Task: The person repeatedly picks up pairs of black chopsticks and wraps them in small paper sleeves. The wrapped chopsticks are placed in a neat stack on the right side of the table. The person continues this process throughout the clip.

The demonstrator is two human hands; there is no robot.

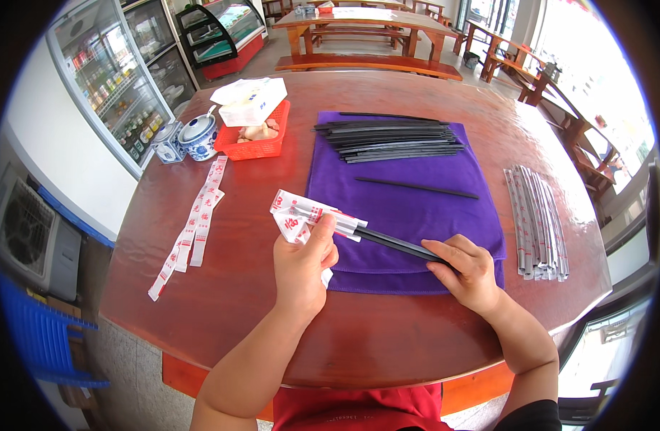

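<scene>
My left hand (307,264) grips several printed white paper chopstick sleeves (292,223), pinching one under the thumb. A pair of black chopsticks (389,242) sits partly inside that sleeve, their bare ends pointing right. Those ends are held between the thumb and fingers of my right hand (464,272). Below them lies a folded purple cloth (335,178) with a pile of black chopsticks (389,140) at its far side. One loose chopstick (416,187) rests on the cloth nearer to me. Filled sleeves (537,226) are stacked to the right, and flat paper sleeves (192,226) lie at the left.
On the wooden table (227,307), a red plastic basket (257,146) holds garlic and a tissue pack (254,102). Two blue-and-white porcelain jars (199,137) (168,141) stand beside it. A bench (367,64) runs behind the table, and a blue chair (44,334) is at the left.
</scene>
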